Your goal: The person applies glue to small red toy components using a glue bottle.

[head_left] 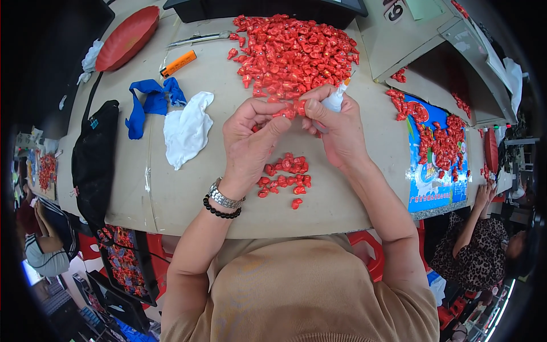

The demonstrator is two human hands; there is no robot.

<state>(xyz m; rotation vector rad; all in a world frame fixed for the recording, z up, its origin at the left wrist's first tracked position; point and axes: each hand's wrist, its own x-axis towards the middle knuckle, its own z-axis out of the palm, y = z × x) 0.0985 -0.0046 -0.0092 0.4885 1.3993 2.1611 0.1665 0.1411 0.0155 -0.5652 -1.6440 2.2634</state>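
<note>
Small red pieces [289,110] are pinched at fingertips of left hand [248,137] and right hand [342,128], close together (whether touching cannot be told). White bottle [333,102] is tucked in right hand, orange tip pointed up, seemingly so thumb and forefinger are free. Red pile [290,57] is placed just beyond, probably for easy reach; short rows [288,165] are laid toward near edge. Bare bench [188,202] is offered beside both forearms, bounded by white cloth [187,134] left, blue sheet [424,191] right.
</note>
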